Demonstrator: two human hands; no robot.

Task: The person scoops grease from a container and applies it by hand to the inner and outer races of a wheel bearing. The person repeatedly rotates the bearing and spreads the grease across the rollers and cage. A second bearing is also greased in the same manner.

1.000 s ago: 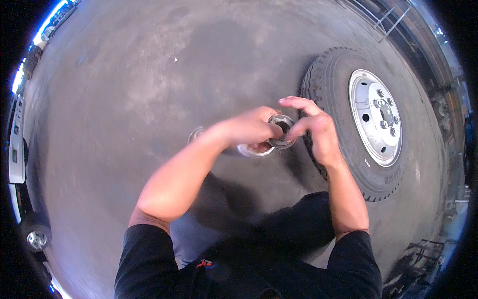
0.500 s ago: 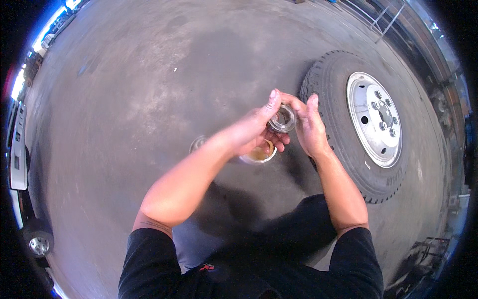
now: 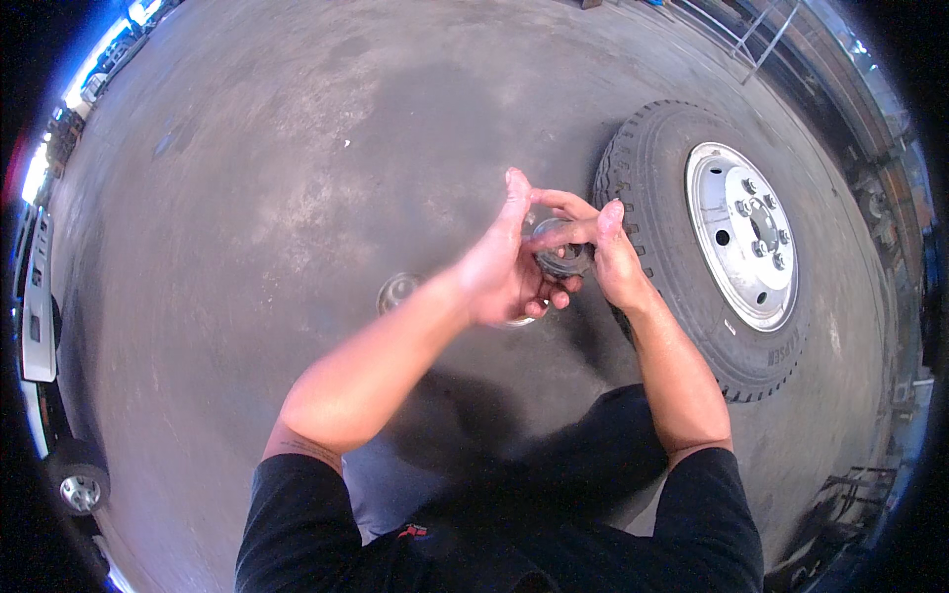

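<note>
Between my hands, over the floor, I hold a ring-shaped metal wheel bearing [image 3: 560,263] with a dark hole. My left hand [image 3: 494,265] grips its left side, fingers curled below and thumb raised. My right hand [image 3: 619,262] closes on it from the right, with fingers across its face hiding part of it. Beneath the left fingers, only a sliver shows of the rim of a round tub [image 3: 522,320]; its contents are hidden now. A round metal part [image 3: 400,292] lies on the floor beside my left forearm.
A large tyre [image 3: 660,217] on a white steel wheel [image 3: 727,252] with several nuts is close by my right hand. At the far left are a vehicle's wheel [image 3: 79,489] and a white body panel [image 3: 38,306]. Metal rails [image 3: 771,42] stand at the back right.
The bearing has tipped and sits lower, with right fingers now across its face. My left hand has shifted slightly left and covers most of the tub, whose yellowish contents showed before.
</note>
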